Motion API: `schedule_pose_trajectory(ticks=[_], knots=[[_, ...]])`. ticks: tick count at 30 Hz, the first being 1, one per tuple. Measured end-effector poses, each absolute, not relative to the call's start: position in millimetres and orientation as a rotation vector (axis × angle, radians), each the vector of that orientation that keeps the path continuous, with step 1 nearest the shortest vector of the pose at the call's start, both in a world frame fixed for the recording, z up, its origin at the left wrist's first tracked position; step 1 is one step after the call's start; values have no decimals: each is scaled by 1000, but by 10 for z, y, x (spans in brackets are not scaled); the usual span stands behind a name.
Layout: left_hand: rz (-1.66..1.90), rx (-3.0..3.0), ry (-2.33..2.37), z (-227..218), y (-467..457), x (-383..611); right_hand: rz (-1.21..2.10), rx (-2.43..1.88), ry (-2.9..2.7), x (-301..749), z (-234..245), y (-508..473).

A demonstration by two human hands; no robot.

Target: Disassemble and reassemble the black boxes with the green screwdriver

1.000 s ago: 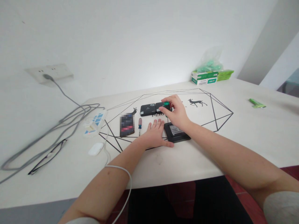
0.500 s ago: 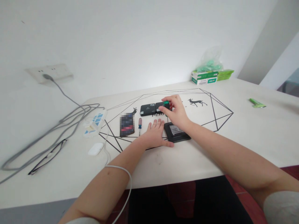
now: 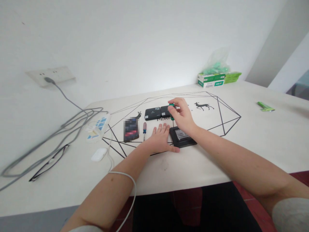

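My right hand [image 3: 181,112] is closed round the green handle of a screwdriver [image 3: 172,118], which stands upright with its shaft down at the far left corner of a black device [image 3: 185,141] bearing a white label. My left hand [image 3: 160,139] lies flat with fingers spread at the device's left side, its thumb along the near left corner. Beyond the hands sit two flat black boxes, the left one [image 3: 153,113] in full view and the right one [image 3: 165,111] partly hidden by my right hand. A second screwdriver [image 3: 145,128] with a reddish handle lies left of my left hand.
A blurred-out dark item [image 3: 131,129], a white case [image 3: 99,154], a power strip [image 3: 100,126], grey cable [image 3: 61,135] and glasses [image 3: 49,162] lie to the left. Green boxes [image 3: 211,77] stand at the back right, a green wrapper [image 3: 265,106] far right. White cable crosses my left forearm.
The fingers of my right hand have shifted slightly on the screwdriver handle, with the thumb a little further right. My left hand and the device have stayed in place.
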State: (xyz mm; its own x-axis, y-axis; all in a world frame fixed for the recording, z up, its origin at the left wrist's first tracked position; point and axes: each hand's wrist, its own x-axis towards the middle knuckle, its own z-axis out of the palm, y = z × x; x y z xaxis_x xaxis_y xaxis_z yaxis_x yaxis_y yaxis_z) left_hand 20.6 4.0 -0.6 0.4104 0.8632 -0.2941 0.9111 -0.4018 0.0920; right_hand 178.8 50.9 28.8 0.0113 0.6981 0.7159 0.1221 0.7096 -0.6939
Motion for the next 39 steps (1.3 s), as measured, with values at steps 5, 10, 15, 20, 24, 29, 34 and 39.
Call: schedule_pose_trajectory(ticks=[5,10,15,20,24,29,34,39], knots=[[-297,2432,1558,-14,42,199,446,-739,-1516,1768,279,536],[-290,2428,1554,-28,51,197,544,-710,-1477,1750,268,524],[-284,2421,1566,-43,56,198,663,-651,-1475,1772,268,506],[-282,2435,1564,-47,56,198,572,-707,-1505,1772,277,496],[-283,2425,1562,-31,52,201,456,-763,-1537,1763,267,519],[-285,2422,1559,-12,40,207,522,-717,-1499,1759,247,528],[-287,2420,1564,-15,39,209,626,-677,-1495,1771,260,494],[-287,2411,1562,-2,42,212,492,-738,-1510,1760,278,487]])
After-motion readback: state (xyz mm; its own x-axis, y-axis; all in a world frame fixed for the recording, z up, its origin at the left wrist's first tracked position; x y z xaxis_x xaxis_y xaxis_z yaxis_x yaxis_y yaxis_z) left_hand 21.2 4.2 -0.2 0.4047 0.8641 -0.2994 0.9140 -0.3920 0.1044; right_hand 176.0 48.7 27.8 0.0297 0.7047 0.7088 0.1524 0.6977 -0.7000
